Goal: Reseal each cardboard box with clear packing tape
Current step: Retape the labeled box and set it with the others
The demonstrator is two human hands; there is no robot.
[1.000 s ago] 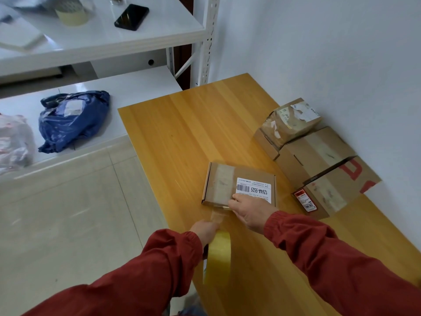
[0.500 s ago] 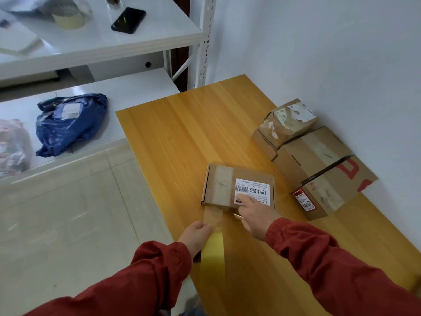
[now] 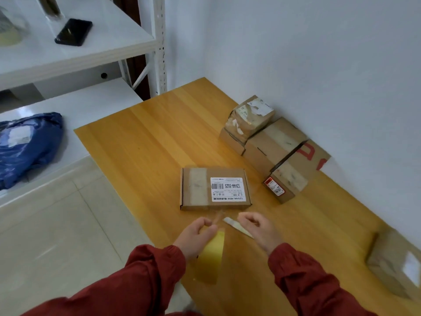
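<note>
My left hand [image 3: 196,236] grips the yellowish tape roll [image 3: 210,258] just short of the near edge of the flat cardboard box [image 3: 198,190], which lies label up on the wooden table [image 3: 148,144]. My right hand [image 3: 262,230], fingers curled, holds a pale pointed blade [image 3: 237,227] whose tip points toward my left fingers. More boxes [image 3: 273,142] huddle against the wall.

Six cardboard boxes [image 3: 214,188], one tape roll [image 3: 210,254], one blade [image 3: 237,227], one phone [image 3: 74,31]
</note>
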